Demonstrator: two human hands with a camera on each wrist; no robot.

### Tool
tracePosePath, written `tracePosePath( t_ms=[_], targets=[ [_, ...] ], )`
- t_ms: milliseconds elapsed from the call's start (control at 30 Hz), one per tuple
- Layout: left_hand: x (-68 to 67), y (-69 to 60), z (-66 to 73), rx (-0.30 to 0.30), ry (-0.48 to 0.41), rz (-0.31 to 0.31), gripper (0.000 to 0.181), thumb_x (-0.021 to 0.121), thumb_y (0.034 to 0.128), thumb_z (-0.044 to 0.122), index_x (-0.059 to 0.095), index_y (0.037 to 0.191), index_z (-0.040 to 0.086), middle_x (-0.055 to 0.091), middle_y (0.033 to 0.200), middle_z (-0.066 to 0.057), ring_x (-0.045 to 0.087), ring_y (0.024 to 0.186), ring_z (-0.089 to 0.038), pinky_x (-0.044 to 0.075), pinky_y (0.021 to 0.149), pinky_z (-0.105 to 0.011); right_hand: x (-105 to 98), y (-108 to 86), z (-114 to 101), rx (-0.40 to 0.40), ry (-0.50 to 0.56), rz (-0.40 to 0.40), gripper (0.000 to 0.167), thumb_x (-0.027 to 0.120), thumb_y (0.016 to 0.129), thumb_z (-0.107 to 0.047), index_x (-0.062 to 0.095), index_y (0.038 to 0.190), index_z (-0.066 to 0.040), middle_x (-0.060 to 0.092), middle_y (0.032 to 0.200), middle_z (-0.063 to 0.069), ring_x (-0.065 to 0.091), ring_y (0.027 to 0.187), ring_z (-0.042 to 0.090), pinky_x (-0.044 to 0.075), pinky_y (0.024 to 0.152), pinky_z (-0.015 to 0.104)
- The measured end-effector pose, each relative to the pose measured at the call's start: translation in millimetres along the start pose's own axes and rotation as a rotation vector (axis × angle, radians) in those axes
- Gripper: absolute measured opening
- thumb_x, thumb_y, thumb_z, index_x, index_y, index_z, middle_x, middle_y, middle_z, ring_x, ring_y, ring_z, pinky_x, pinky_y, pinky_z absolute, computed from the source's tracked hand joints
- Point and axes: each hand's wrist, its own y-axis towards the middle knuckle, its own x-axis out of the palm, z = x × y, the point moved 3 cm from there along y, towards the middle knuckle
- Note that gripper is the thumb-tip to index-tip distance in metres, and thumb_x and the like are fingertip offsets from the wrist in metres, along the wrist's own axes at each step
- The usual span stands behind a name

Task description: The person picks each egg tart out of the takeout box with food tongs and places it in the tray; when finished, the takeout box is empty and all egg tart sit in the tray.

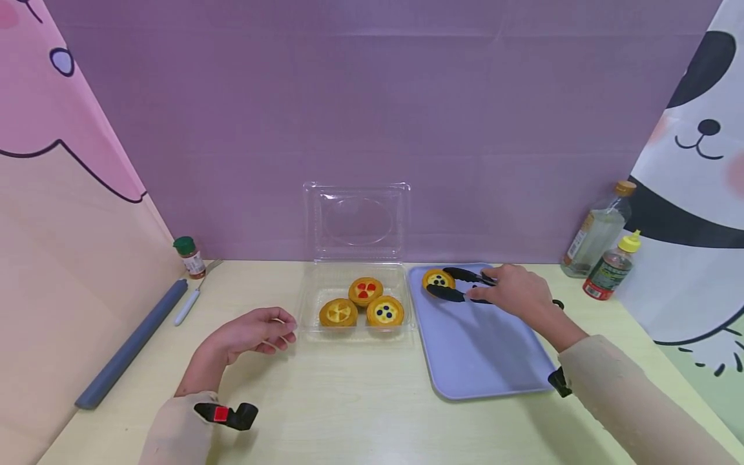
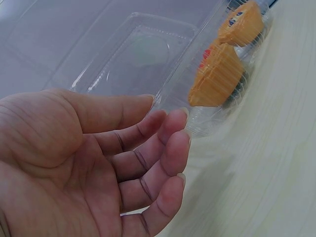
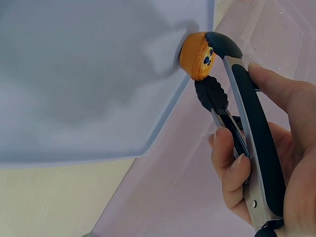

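A little tart with dark blue dots (image 1: 437, 280) is sitting at the far left corner of a pale blue tray (image 1: 482, 361). Black tongs (image 3: 256, 133) are reaching around it, one tip on its near side and one on its far side; I cannot tell if they are squeezing it. The right hand (image 1: 514, 294) is holding the tongs, with its thumb and fingers bending around them.

Left of the tray, a clear box (image 1: 325, 274) is standing with its lid (image 1: 357, 223) up at the far side. Three more tarts are sitting inside: a red-topped tart (image 1: 365, 290) farther back, a yellow tart (image 1: 338, 313) near left, and another blue-dotted tart (image 1: 385, 312) near right.

The left hand (image 1: 256, 332) is resting its loosely bent fingers by the box's near left corner, gripping nothing. Farther left, a fork (image 1: 187, 307) is lying beside a long grey-blue bar (image 1: 134, 345). Two bottles (image 1: 599, 232) are standing far right.
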Motion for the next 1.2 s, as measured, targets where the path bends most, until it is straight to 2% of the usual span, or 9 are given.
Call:
tracePosePath(
  t_ms=[667,933,1200],
  targets=[
    [-0.2,-2.5,2.3,-0.002,0.004,-0.014,0.034,0.056,0.1020,0.025,0.054,0.123,-0.001,0.069,0.107,-0.009,0.064,0.093,-0.020,0.052,0.081,-0.033,2.7,0.9,0.7,0.020,0.019,-0.031,0.085,0.069,0.081,-0.067,0.054,0.145,-0.012,0.062,0.136,0.019,0.061,0.083,0.023,0.043,0.052,0.033],
    [0.9,-3.4,3.0,0.019,0.003,-0.016,0.032,0.055,0.1026,0.023,0.053,0.123,-0.002,0.069,0.108,-0.011,0.064,0.092,-0.021,0.052,0.081,-0.035,3.2,-0.1,4.2,0.016,0.031,-0.025,0.085,0.069,0.080,-0.068,0.053,0.145,-0.014,0.065,0.130,0.019,0.060,0.082,0.023,0.042,0.053,0.033],
    [0.5,-3.1,3.0,0.013,0.002,-0.014,0.032,0.055,0.1023,0.022,0.053,0.123,-0.002,0.068,0.108,-0.013,0.064,0.092,-0.021,0.052,0.081,-0.035,2.7,-1.6,7.2,0.023,0.055,-0.034,0.090,0.068,0.080,-0.070,0.050,0.148,-0.014,0.068,0.124,0.018,0.058,0.079,0.022,0.040,0.052,0.033]
  ],
)
